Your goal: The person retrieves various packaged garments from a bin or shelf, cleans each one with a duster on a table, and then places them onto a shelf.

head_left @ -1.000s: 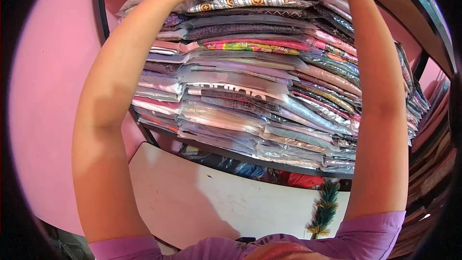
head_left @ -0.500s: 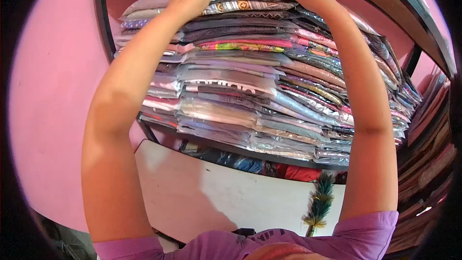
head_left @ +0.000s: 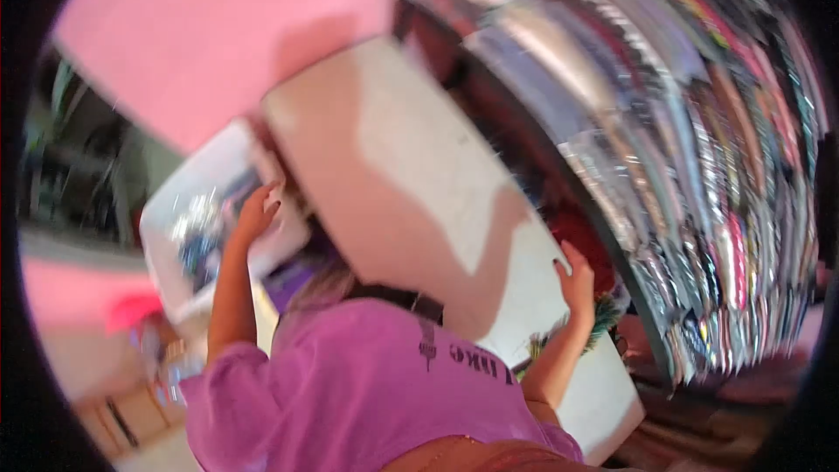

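My left hand (head_left: 257, 212) is over the right side of a white bin (head_left: 166, 197) that holds plastic-wrapped items; its fingers are apart and nothing shows in them. On the other side, my right hand (head_left: 577, 282) hovers by the edge of the white table (head_left: 411, 236), near the shelf, with fingers spread and empty. Beside its wrist is a green feathery duster (head_left: 605, 315), partly hidden by the arm. Stacks of plastic-wrapped folded clothes (head_left: 647, 114) fill the shelf at the right, blurred by motion.
A dark shelf edge (head_left: 533, 118) runs diagonally beside the table. Behind is a pink wall (head_left: 236, 26). Dark blurred items lie at the far left, and a pink-red object (head_left: 135, 310) is at the lower left.
Both hands have left the top of the clothes stack and come down apart. The view has swung left and tilted, bringing the white bin into sight.
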Tool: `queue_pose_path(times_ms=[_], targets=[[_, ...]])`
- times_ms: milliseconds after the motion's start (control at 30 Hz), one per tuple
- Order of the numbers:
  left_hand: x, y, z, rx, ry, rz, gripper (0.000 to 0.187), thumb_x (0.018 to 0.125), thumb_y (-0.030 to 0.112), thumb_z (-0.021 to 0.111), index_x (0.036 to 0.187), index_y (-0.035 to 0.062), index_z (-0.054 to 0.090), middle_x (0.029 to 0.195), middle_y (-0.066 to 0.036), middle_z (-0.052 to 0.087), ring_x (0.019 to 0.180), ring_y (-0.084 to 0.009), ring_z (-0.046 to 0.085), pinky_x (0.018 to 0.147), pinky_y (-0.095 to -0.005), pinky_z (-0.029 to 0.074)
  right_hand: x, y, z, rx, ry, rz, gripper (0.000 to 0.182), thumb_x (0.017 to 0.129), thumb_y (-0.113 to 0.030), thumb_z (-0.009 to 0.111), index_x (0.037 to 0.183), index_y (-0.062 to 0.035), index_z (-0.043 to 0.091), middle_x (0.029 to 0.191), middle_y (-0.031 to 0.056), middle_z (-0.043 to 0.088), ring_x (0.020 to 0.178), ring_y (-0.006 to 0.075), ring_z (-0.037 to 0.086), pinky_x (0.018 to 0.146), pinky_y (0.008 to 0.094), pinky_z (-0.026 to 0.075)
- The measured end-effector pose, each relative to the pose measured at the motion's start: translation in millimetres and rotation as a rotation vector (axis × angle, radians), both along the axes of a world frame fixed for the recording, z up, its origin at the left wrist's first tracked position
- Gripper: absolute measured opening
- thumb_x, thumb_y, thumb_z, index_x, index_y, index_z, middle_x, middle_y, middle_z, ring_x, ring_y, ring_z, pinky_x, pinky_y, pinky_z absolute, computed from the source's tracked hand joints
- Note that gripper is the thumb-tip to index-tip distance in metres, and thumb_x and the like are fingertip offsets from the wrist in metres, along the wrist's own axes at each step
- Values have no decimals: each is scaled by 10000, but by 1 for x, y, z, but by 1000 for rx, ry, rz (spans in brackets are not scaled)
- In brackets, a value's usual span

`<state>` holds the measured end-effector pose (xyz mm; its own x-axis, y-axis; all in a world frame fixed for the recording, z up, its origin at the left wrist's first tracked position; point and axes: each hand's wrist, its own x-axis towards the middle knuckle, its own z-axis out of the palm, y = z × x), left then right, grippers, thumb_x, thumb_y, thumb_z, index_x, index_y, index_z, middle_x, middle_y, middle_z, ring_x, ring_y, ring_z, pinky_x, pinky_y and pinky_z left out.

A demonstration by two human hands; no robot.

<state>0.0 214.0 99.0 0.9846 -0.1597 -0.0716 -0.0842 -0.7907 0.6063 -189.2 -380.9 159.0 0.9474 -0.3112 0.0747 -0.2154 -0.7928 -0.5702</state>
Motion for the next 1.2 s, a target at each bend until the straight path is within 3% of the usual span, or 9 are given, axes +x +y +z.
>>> queue_pose_path(times_ms=[67,133,267,467,700,867,1033,1100,1200], targets=[[-63,75,5,400,519,1,601,813,386,590,1284,43,443,1302,-188,452,1207,-329,428,1010,-391,342,-14,26,-54,108,294,105,525,791,-158,636,1268,-31,457,1234,182,515,1176,312,463,976,366,367],[-97,119,27,594,751,-3,639,810,457,569,1271,30,459,1262,-210,483,1175,-347,458,1000,-402,352,-19,50,-112,98,415,179,553,790,-198,639,1283,-44,442,1276,170,480,1191,305,447,991,367,356],[-133,186,16,201,199,351,548,837,303,577,1284,26,422,1246,-215,494,1135,-321,499,932,-386,403,-25,121,-128,-148,480,129,587,775,-222,650,1298,-73,430,1353,247,347,1272,377,309,1034,419,295],[-100,184,3,-99,434,303,549,837,285,584,1298,38,417,1242,-192,511,1132,-276,510,923,-343,413,-26,171,-123,-97,459,330,555,775,-197,643,1282,-91,445,1350,273,331,1273,409,291,1033,432,286],[-27,228,-125,-113,416,83,505,846,291,567,1269,35,464,1238,-187,517,1117,-267,519,928,-347,412,-56,220,-135,-87,376,197,611,773,-154,639,1328,-106,389,1354,265,334,1258,410,317,1034,443,287],[12,227,-188,-399,656,315,512,832,261,572,1265,10,461,1216,-180,537,1113,-268,521,925,-352,410,-83,271,-123,12,426,54,581,780,-121,620,1314,-76,396,1370,236,330,1250,384,346,1023,416,309],[58,236,-266,-180,335,279,633,759,267,648,1264,-47,432,1184,-204,547,1120,-289,510,936,-349,398,-125,302,-110,-51,508,-145,490,797,-114,591,1264,-53,460,1270,259,441,1218,387,385,1016,410,314],[69,222,-274,-153,345,769,660,710,305,675,1213,-68,469,1276,-230,459,1155,-326,471,935,-352,397,-144,311,-106,-61,553,-192,491,799,-118,591,1267,-51,456,1272,262,438,1213,390,389,1014,413,316],[67,202,-223,-167,404,862,680,652,295,727,1174,-74,496,1169,-225,545,1099,-328,521,922,-358,409,-170,320,-101,-38,605,-274,495,803,-124,590,1273,-52,453,1271,248,448,1195,390,409,1005,420,325]])
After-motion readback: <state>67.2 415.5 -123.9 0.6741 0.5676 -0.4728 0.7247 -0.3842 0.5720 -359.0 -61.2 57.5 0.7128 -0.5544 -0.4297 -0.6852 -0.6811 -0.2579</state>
